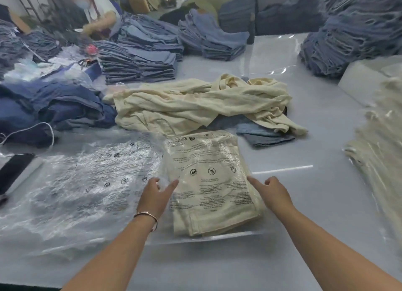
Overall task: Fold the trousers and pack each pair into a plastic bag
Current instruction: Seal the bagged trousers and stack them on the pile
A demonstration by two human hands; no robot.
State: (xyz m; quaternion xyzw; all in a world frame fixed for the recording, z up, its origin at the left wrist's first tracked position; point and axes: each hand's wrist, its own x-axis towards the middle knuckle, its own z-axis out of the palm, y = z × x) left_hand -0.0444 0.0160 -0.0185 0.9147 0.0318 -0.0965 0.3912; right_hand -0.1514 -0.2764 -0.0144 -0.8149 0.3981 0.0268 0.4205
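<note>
While flanking bagged trousers (pixel 208 182), both hands outstretched.

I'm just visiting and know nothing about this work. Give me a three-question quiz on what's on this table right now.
1. True or false: the folded cream trousers lie inside a printed plastic bag.
2. What lies loose just beyond that bag? A) unfolded cream trousers B) a cardboard box C) shoes
3. Which hand wears a bracelet?

Key: 1 true. 2 A. 3 the left hand; the right hand has a bare wrist.
</note>
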